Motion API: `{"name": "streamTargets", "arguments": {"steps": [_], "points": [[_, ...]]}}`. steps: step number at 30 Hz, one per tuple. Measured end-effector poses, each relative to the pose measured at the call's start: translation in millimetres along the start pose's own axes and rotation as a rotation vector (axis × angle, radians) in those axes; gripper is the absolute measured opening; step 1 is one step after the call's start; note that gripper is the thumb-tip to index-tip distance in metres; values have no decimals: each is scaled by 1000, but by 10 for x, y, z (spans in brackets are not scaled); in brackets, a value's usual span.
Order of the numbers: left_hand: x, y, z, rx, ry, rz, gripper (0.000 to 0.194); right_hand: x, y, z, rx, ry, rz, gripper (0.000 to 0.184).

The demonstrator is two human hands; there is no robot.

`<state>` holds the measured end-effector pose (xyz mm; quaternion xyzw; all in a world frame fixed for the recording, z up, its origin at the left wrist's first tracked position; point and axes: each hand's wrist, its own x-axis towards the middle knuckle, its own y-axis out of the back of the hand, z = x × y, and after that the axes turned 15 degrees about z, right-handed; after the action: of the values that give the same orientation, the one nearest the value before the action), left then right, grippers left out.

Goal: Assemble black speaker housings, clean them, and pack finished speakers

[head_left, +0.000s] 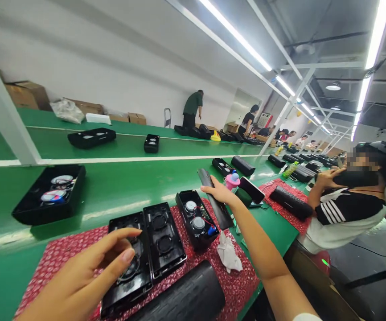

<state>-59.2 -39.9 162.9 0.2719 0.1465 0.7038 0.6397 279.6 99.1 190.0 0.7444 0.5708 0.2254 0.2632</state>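
Observation:
My right hand [220,191] reaches forward and grips a long black curved speaker panel [218,209] lying on the green bench [112,187]. My left hand [86,272] hovers near the camera over a black speaker half [131,272], fingers curled apart and holding nothing. Beside that half lies a second black half [164,240] with round openings. A black housing [196,218] with two drivers and red and blue wires stands to their right. All rest on a red bubble mat [236,285].
A black grille cover [186,296] and a crumpled white cloth [228,254] lie at the front. Another housing [49,194] sits at the left. A neighbouring person [346,209] sits to the right, with a pink bottle [232,180] and a phone [252,191] between us. More workers stand farther down the line.

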Motion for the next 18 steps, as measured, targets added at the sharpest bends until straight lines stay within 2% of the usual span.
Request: {"name": "streamTargets", "arguments": {"steps": [3, 7, 11, 14, 18], "points": [[-4, 32, 84, -27, 35, -21, 61, -54, -198, 22, -278, 24, 63, 111], [-45, -10, 227, -42, 61, -41, 63, -179, -533, -26, -512, 102, 60, 109], [-110, 46, 374, -95, 117, -49, 64, -213, -772, -13, -652, 134, 63, 106], [-100, 114, 354, -106, 114, -59, 63, -197, -859, 25, -714, 132, 58, 103], [-19, 126, 199, -53, 38, -128, 59, -172, -895, 28, -746, 131, 66, 102]]}}
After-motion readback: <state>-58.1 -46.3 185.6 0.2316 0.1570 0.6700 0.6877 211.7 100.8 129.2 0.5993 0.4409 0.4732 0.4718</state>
